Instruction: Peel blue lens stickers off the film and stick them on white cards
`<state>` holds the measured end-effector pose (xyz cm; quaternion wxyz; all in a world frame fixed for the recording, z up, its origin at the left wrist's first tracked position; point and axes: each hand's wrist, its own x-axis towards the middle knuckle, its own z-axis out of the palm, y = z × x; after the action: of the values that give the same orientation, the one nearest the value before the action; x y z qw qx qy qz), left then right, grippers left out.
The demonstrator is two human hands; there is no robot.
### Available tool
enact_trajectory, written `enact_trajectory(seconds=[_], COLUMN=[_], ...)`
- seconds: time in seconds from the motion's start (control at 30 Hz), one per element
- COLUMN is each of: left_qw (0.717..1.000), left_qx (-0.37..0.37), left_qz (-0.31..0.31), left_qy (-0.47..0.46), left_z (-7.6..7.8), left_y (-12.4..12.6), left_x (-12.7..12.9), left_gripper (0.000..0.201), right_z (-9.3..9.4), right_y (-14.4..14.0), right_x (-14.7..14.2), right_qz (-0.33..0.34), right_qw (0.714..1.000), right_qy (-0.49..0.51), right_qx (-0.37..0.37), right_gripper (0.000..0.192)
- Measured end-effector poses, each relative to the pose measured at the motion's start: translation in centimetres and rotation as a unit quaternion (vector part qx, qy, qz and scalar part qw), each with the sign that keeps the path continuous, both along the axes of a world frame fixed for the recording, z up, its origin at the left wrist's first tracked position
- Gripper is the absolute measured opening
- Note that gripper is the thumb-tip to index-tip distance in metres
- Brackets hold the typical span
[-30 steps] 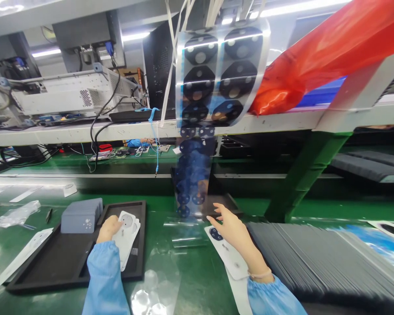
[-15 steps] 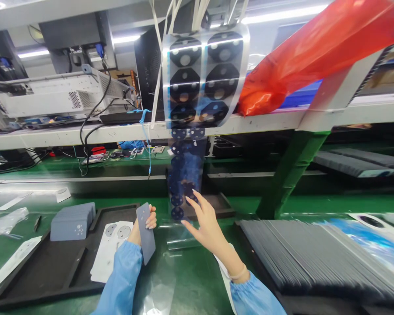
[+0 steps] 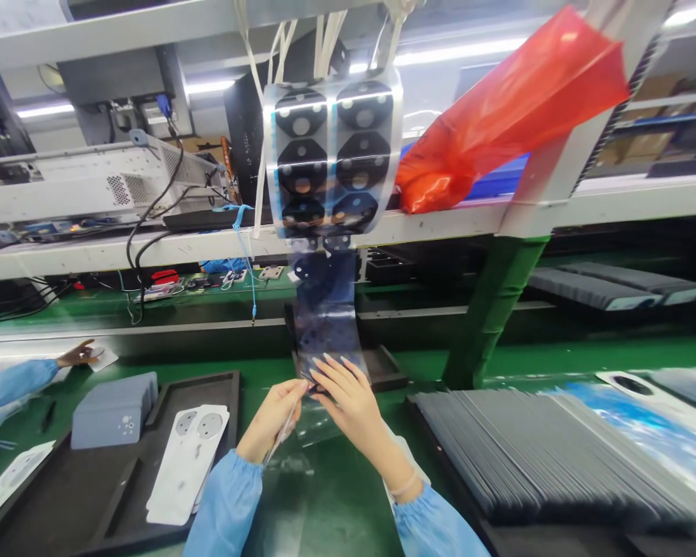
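Note:
A clear film strip [image 3: 328, 309] carrying black round camera-ring stickers hangs from above down to the green bench. My right hand [image 3: 348, 394] touches the strip's lower end with its fingertips pinched on the film. My left hand [image 3: 274, 418] grips a thin grey phone back cover [image 3: 283, 430], seen edge-on, right beside the strip's end. The two hands nearly touch. Which sticker the right fingers hold is hidden.
A black tray [image 3: 93, 495] at the left holds white backing cards [image 3: 189, 456] and a stack of grey covers [image 3: 111, 408]. A long row of grey covers [image 3: 533, 456] fills the right. Another person's hand [image 3: 78, 354] reaches in at far left. A red bag [image 3: 499, 108] lies on the shelf.
My left hand lifted a grey cover from the tray and brought it to the strip. My right hand left the white card and rose to the film's lower end.

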<state>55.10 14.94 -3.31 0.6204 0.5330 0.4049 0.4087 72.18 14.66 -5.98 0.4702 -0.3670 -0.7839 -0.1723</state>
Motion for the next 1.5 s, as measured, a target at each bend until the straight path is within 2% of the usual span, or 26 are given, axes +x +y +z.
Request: enact_trajectory(seconds=[0.13,0.37,0.43,0.53,0.6,0.67,0.7,0.73,0.83,0.87,0.9,0.93,1.0,1.07,1.1,1.13,1.2,1.3,1.43,1.5], left_qw=[0.999,0.994,0.992,0.985,0.978,0.968,0.963,0.960,0.953,0.950,0.946,0.944,0.947,0.959,0.966,0.972,0.976,0.971,0.970,0.972], left_qx=[0.031,0.026,0.023,0.027,0.037,0.052,0.058,0.065,0.099,0.110,0.118,0.123,0.123,0.124,0.123,0.121,0.121,0.117,0.102,0.102], left_qz=[0.025,0.103,0.124,0.168,0.206,0.246,0.261,0.272,0.287,0.293,0.300,0.306,0.298,0.254,0.225,0.199,0.179,0.207,0.217,0.211], left_qy=[0.020,-0.007,-0.019,-0.022,-0.021,-0.018,-0.016,-0.013,-0.008,-0.009,-0.011,-0.011,-0.002,0.014,0.018,0.018,0.005,-0.025,-0.034,-0.028], left_z=[1.4,1.9,1.7,1.2,0.6,0.1,-0.2,-0.4,-0.8,-0.8,-0.7,-0.5,-0.1,0.3,0.5,0.6,0.8,0.9,1.4,1.9], left_y=[-1.5,-2.4,-2.1,-1.2,-0.7,-0.4,-0.4,-0.5,-1.4,-1.8,-2.1,-2.5,-3.0,-3.3,-3.4,-3.5,-3.7,-4.1,-5.2,-5.8], left_x=[0.5,0.7,0.3,-0.7,-1.2,-1.3,-1.1,-0.9,0.2,0.5,0.8,0.9,1.0,0.8,0.8,0.7,0.7,0.9,1.3,1.5], left_gripper=[0.053,0.048,0.048,0.051,0.054,0.056,0.055,0.054,0.054,0.060,0.066,0.070,0.065,0.049,0.044,0.040,0.037,0.035,0.038,0.038], right_z=[-0.1,1.1,1.9,3.5,4.8,5.8,6.2,6.4,6.3,6.1,5.8,5.5,5.1,5.0,4.9,4.9,5.0,5.3,5.6,5.6], right_y=[-0.6,-2.4,-3.2,-5.0,-6.1,-6.7,-6.9,-6.9,-6.8,-6.8,-6.8,-6.8,-6.8,-6.4,-6.1,-5.9,-5.4,-5.1,-5.5,-5.7], right_x=[0.3,0.0,-0.6,-1.1,-1.0,-0.8,-0.7,-0.7,-1.5,-1.9,-2.3,-2.7,-3.0,-2.9,-2.6,-2.3,-1.7,-1.2,-1.2,-1.3], right_qz=[0.019,0.072,0.077,0.115,0.157,0.185,0.194,0.202,0.224,0.232,0.234,0.227,0.189,0.140,0.128,0.128,0.153,0.179,0.184,0.181], right_qw=[0.999,0.995,0.995,0.989,0.971,0.936,0.908,0.873,0.758,0.733,0.719,0.719,0.750,0.780,0.781,0.773,0.735,0.689,0.662,0.666], right_qy=[0.044,-0.025,-0.042,-0.022,0.034,0.139,0.203,0.271,0.428,0.451,0.463,0.466,0.464,0.470,0.477,0.485,0.502,0.519,0.530,0.522], right_qx=[0.018,0.067,0.036,-0.093,-0.179,-0.265,-0.309,-0.351,-0.438,-0.453,-0.463,-0.463,-0.433,-0.389,-0.382,-0.389,-0.430,-0.474,-0.497,-0.501], right_gripper=[0.028,0.027,0.025,0.023,0.019,0.011,0.007,0.010,0.031,0.035,0.040,0.042,0.035,0.027,0.027,0.029,0.035,0.040,0.041,0.041])
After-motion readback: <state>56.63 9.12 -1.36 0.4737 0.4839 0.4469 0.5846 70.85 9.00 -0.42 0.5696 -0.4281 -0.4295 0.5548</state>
